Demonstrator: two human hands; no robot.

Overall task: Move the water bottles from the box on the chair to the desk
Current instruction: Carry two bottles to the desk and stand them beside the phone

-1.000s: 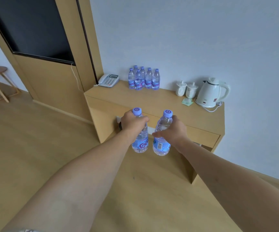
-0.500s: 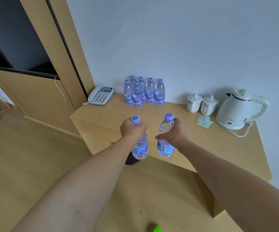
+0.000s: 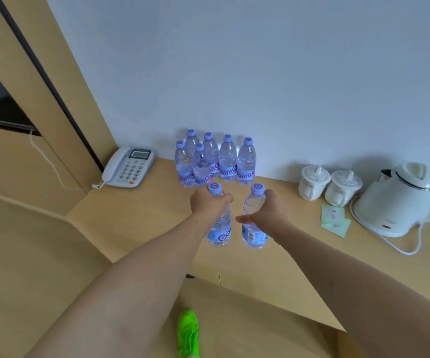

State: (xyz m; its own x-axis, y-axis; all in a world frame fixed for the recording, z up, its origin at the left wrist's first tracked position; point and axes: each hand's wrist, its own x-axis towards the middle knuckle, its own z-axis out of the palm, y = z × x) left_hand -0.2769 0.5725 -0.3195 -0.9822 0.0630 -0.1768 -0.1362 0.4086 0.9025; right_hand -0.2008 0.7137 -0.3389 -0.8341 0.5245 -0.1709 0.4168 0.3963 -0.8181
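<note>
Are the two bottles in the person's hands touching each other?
Apart. The head view shows a strip of bare desk between the left hand's bottle and the right hand's bottle, from caps down to bases.

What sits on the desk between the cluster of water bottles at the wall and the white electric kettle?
In the head view, two white lidded cups stand side by side between the water bottles and the kettle; green sachets lie just in front.
</note>
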